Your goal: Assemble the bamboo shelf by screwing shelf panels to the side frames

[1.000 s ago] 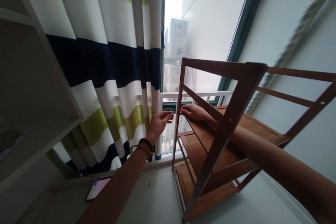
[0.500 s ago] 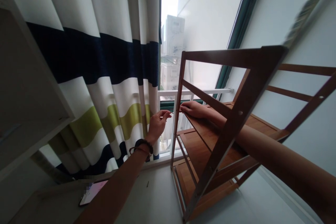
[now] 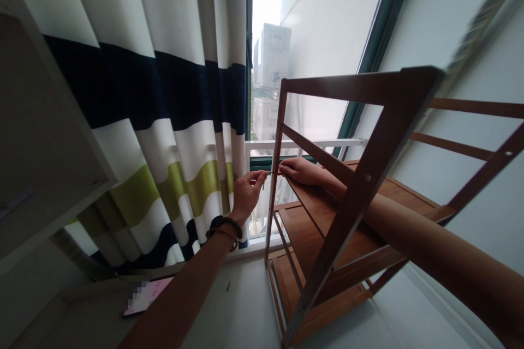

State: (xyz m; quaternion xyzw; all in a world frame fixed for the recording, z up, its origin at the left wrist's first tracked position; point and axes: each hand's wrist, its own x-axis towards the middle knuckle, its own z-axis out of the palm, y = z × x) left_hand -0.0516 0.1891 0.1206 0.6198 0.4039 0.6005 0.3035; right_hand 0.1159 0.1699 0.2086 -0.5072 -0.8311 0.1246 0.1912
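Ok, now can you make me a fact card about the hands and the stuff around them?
Left hand: pinching a thin dark piece beside the left post
Right hand: reaching inside the shelf, close to that same post
Shelf: brown, wooden, on the right
Curtain: white, navy and green, on the left
Window: behind the shelf
Phone: screen lit, lower left

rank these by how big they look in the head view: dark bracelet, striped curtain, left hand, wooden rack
1. Striped curtain and wooden rack, unranked: both fill much of the view, and the rack is open-framed and partly nearer the camera
2. Left hand
3. Dark bracelet
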